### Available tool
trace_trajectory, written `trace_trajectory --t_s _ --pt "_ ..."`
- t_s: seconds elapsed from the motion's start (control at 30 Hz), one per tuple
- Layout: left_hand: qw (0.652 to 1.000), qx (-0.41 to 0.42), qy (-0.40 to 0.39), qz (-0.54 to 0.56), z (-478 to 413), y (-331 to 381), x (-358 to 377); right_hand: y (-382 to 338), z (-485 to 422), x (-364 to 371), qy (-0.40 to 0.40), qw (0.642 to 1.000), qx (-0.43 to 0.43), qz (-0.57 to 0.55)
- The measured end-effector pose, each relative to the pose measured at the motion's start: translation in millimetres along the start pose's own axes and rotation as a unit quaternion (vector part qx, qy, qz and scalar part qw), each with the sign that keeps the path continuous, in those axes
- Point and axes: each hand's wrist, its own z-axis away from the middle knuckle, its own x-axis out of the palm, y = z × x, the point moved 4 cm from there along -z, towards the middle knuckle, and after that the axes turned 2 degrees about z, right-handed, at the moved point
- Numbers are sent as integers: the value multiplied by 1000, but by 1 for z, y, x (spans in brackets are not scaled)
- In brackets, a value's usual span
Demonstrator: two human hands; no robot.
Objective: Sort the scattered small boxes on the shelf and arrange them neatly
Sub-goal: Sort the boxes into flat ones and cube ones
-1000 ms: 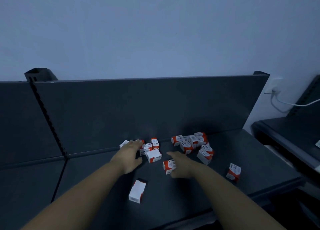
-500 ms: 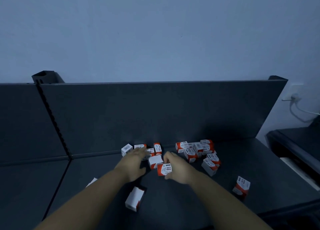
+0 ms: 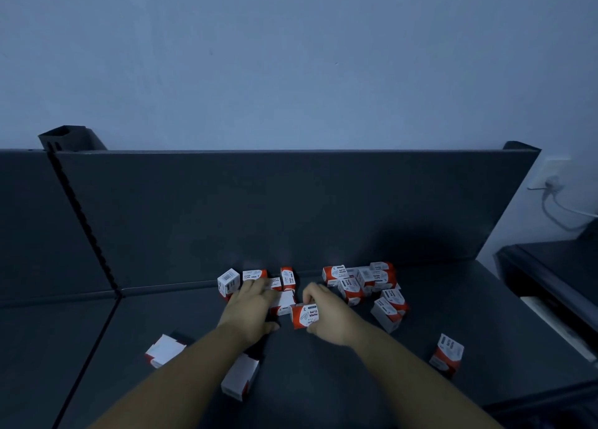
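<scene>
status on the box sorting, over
Right hand grips a paper clip box. Left hand rests on the left cluster, grip unclear. Three stray boxes lie nearer the front; nothing blocks.

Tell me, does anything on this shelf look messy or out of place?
The small boxes lie scattered at odd angles: a jumbled cluster by the back panel, one stray box front right, two flat boxes front left. The right hand grips a paper-clip box.

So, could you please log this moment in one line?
right hand: grips red-and-white paper-clip box; left hand: touches rear boxes; loose boxes scattered
</scene>
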Motion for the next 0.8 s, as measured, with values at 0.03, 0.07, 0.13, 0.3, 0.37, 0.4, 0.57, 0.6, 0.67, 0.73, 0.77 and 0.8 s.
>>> trace_trajectory --t_s 0.03,0.07,0.13,0.3,0.37,0.4,0.57,0.6,0.67,0.73,0.77,0.8 --pt "1000 -5 13 -4 0 0 0 1 0 1 2 1000 1 -4" --pt "1000 -10 26 -6 0 -1 0 2 0 2 3 1000 1 -8" --pt "999 -14 46 -3 0 -3 1 4 1 4 7 1000 -2 -15" --pt "996 12 89 12 -1 -4 1 4 4 6 25 999 -21 -23" --pt "995 28 98 6 -2 -4 1 5 5 7 30 999 -25 -26" --pt "995 33 98 6 -2 -4 0 5 5 7 31 999 -24 -28" --pt "993 65 93 29 0 -4 3 5 4 6 46 998 -27 -43" --pt "992 73 89 46 1 -4 4 5 4 5 54 997 -27 -50" --pt "989 79 67 107 6 -4 7 6 4 3 63 996 -32 -54" --pt "983 61 34 172 11 -4 10 6 4 4 55 997 -38 -40" --pt "979 45 23 199 12 -4 11 6 4 4 49 997 -39 -32" --pt "973 26 15 229 12 -6 14 6 3 5 45 998 -40 -26"
